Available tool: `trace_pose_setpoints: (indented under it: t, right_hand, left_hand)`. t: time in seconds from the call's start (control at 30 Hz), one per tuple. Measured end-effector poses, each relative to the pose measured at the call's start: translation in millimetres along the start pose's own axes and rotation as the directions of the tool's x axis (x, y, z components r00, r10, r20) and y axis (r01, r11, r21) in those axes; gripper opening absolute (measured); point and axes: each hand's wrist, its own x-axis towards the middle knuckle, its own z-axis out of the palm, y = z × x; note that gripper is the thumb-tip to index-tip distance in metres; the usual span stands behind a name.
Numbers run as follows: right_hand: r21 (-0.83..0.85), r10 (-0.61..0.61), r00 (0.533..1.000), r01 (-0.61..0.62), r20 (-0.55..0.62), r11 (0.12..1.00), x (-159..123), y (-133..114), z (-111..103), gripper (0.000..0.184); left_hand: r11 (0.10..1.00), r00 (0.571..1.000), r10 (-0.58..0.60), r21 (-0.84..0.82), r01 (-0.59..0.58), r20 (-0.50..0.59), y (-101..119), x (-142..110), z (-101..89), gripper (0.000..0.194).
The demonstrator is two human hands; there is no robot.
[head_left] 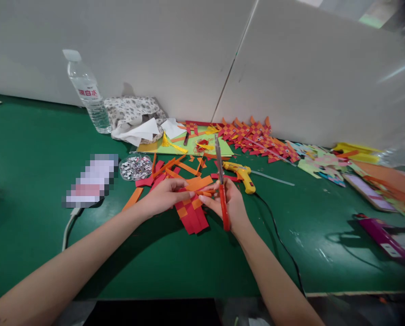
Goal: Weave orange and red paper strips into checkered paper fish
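Observation:
Between my two hands is a woven piece of red and orange paper strips [192, 210], its red ends fanned toward me. My left hand [168, 194] pinches its upper left part between thumb and fingers. My right hand [231, 203] has a pair of red-handled scissors [224, 203] hooked in it, blades pointing up and away. With the thumb and fingertips of that same hand I also hold the piece's orange strips at the right. Loose orange and red strips [165, 167] lie just beyond my hands.
A yellow glue gun [241, 174] with a black cord lies right of my hands. Behind are finished woven paper fish [257, 138]. At left stand a water bottle [89, 97], a phone [94, 181] on a cable, and a bag of googly eyes [135, 167]. A grey wall closes the back.

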Motion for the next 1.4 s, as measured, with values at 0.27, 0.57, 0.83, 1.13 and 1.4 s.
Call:
trace_pose_setpoints:
  t: [0.27, 0.57, 0.83, 1.13, 1.4]
  right_hand:
    - [0.124, -0.06, 0.956, 0.099, -0.288, 0.987, 2, -5, -6, 0.04]
    - [0.025, -0.108, 0.808, 0.15, -0.579, 0.988, 6, -8, -15, 0.035]
    - [-0.367, -0.211, 0.95, 0.116, -0.231, 0.923, -6, -15, -13, 0.034]
    - [-0.848, -0.138, 0.99, 0.06, -0.015, 0.526, -5, -15, -8, 0.04]
    - [-0.879, -0.241, 0.97, 0.138, 0.027, 0.456, -6, -9, -7, 0.042]
  left_hand:
    - [0.997, 0.997, 0.042, -0.073, -0.037, 0.064, 2, -3, 0.6, 0.024]
    - [0.978, 0.995, 0.053, -0.198, -0.068, -0.081, 3, -1, -9.2, 0.029]
    - [0.912, 0.98, -0.037, -0.407, -0.046, -0.195, 4, 1, -13.5, 0.024]
    - [0.861, 0.955, 0.028, -0.478, -0.173, -0.296, 10, -1, -14.5, 0.029]
    - [0.851, 0.97, 0.025, -0.503, -0.149, -0.243, 7, 0, -14.5, 0.029]
